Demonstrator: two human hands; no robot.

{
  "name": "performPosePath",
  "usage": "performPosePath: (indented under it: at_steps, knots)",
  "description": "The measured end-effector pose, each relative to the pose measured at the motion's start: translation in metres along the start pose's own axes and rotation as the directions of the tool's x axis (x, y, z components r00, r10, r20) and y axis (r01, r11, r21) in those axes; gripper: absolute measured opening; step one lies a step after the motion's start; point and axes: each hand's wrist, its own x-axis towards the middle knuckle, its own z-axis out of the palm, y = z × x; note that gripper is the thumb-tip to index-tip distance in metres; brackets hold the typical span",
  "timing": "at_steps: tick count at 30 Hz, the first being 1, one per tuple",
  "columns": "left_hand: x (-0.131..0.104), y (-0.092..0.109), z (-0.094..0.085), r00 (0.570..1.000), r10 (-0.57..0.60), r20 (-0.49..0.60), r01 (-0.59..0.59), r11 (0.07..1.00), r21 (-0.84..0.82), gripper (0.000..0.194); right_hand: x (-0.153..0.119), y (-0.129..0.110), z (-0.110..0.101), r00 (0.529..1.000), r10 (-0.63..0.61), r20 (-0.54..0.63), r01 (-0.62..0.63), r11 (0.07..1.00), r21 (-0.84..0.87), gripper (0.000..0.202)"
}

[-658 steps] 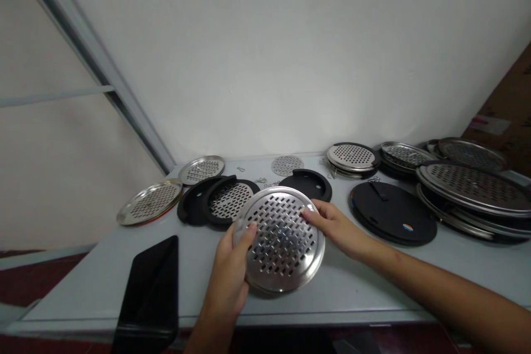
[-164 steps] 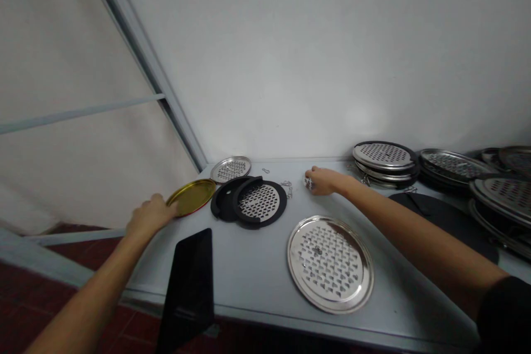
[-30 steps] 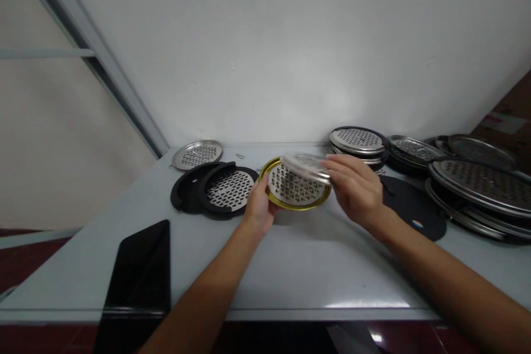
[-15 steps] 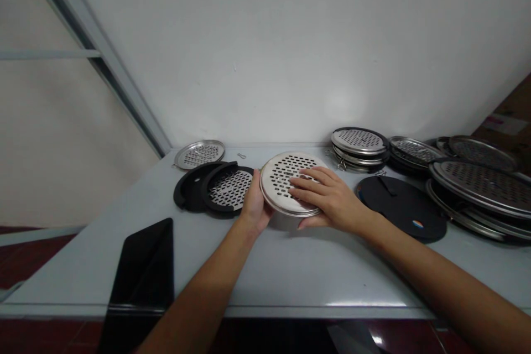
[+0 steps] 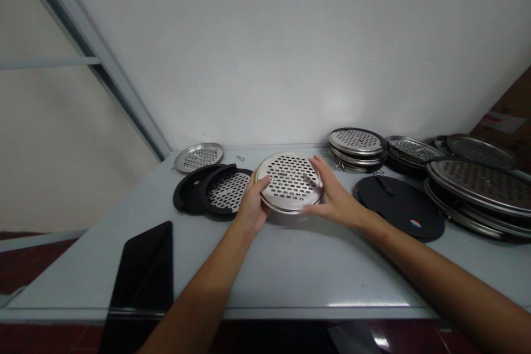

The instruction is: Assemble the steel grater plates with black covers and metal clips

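Note:
Both my hands hold a round, slotted metal plate that looks like a grater disc (image 5: 289, 181), raised above the table and tilted towards me. There may be more than one disc layered at its rim; I cannot tell. My left hand (image 5: 252, 204) grips the left edge, thumb on top, other fingers underneath. Along the right edge lies my right hand (image 5: 334, 196), thumb at the near rim and fingers on the far right rim. Just left of the held plate, a black ring with a slotted metal insert (image 5: 226, 192) overlaps a black round holder (image 5: 187, 191).
A single slotted disc (image 5: 199, 158) and a small metal clip (image 5: 240, 158) lie at the back. Stacked discs (image 5: 358, 142) stand back right, larger ones (image 5: 481, 182) further right. A black round board (image 5: 400, 207) lies before them. A dark flat panel (image 5: 143, 271) crosses the table's front edge.
My right hand has moved off the plate's slotted top to its right edge. My left thumb now lies over the plate's top, and the plate has shifted slightly left.

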Motion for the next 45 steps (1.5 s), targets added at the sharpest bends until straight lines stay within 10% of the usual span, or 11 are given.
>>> performPosePath:
  at_steps: [6,16,22,28,34,38,41,45]
  knots:
    - [0.000,-0.004,0.003,0.998,-0.033,-0.045,0.032,0.999,-0.027,0.012,0.005,0.007,0.010,0.850,0.527,-0.025,-0.432,0.723,0.539,0.055]
    - [-0.006,0.005,0.000,0.992,-0.119,0.040,0.111,0.980,0.167,0.024,0.005,0.000,0.006,0.851,0.498,0.167,-0.445,0.515,0.733,0.036]
    - [-0.011,0.013,0.001,0.978,0.129,0.161,-0.182,0.907,0.381,0.022,0.003,-0.015,-0.009,0.946,0.321,0.037,-0.271,0.726,0.633,0.029]
    - [-0.023,0.019,0.004,0.791,0.496,0.358,-0.607,0.560,0.564,0.026,-0.003,-0.028,-0.022,0.972,0.019,-0.233,0.051,0.955,0.292,0.022]
    - [-0.031,0.014,0.001,0.518,0.651,0.555,-0.813,0.174,0.555,0.031,-0.008,-0.033,-0.025,0.933,-0.294,-0.208,0.305,0.952,0.020,0.032]
    - [-0.034,0.013,-0.001,0.429,0.687,0.586,-0.853,0.094,0.513,0.031,-0.010,-0.037,-0.028,0.900,-0.371,-0.229,0.367,0.928,-0.061,0.037]
    - [-0.033,0.011,0.001,0.506,0.671,0.542,-0.816,0.170,0.553,0.029,-0.011,-0.037,-0.026,0.929,-0.271,-0.250,0.283,0.959,0.011,0.033]
    - [-0.027,0.006,0.009,0.789,0.510,0.342,-0.604,0.546,0.581,0.020,-0.005,-0.031,-0.015,0.919,0.198,-0.341,-0.100,0.954,0.284,0.030]
